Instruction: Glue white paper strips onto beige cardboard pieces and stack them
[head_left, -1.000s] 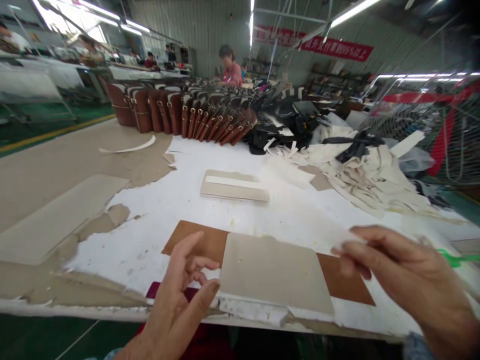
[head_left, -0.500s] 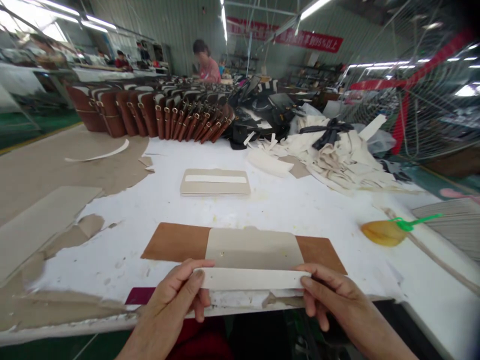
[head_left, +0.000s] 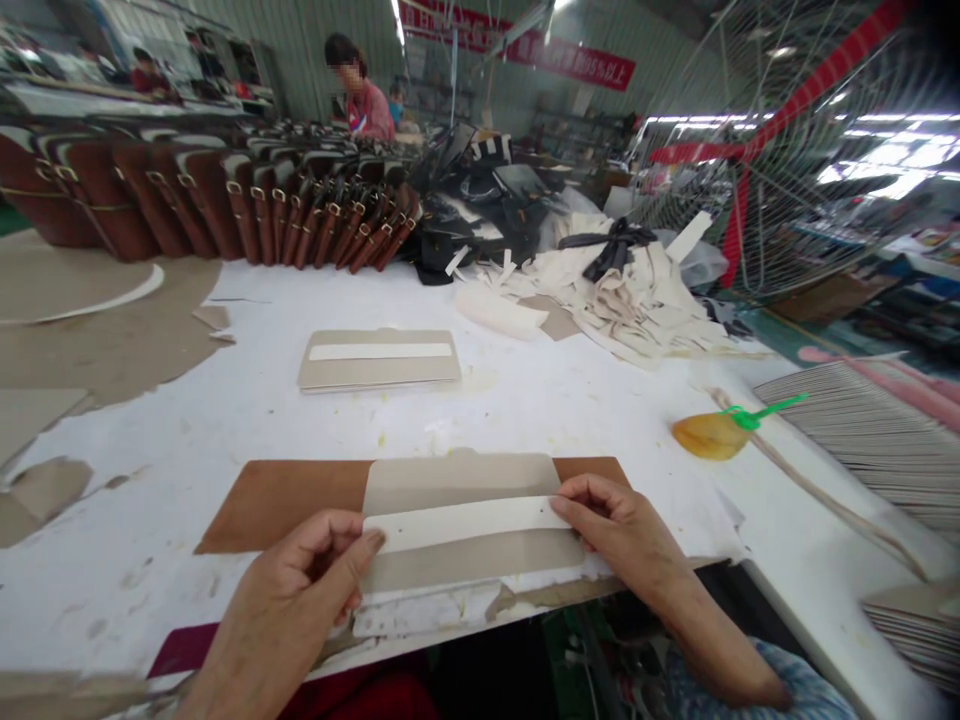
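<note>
A white strip [head_left: 465,526] with a small hole near each end stretches between my hands, over a beige panel [head_left: 457,475]. My left hand [head_left: 300,580] pinches its left end between thumb and fingers. At the other end my right hand [head_left: 611,525] pinches it the same way, slightly higher. Under the panel lies a brown leather-like piece [head_left: 292,495] that shows on both sides. Whether the strip touches the panel I cannot tell. Farther back rests a stack of beige panels [head_left: 379,372] with a white strip [head_left: 381,351] across its top.
A yellow-brown bag with a green tie [head_left: 712,435] lies at the right. Rows of brown buckled bags [head_left: 300,210] stand at the back left, beside black pieces [head_left: 480,210] and cream scraps [head_left: 630,290]. A large fan [head_left: 750,150] is at right; a person [head_left: 367,100] stands behind.
The strip has moved up from the panel's near edge to across its middle, and now slants up to the right. Both hands moved with it. The whole view has shifted right.
</note>
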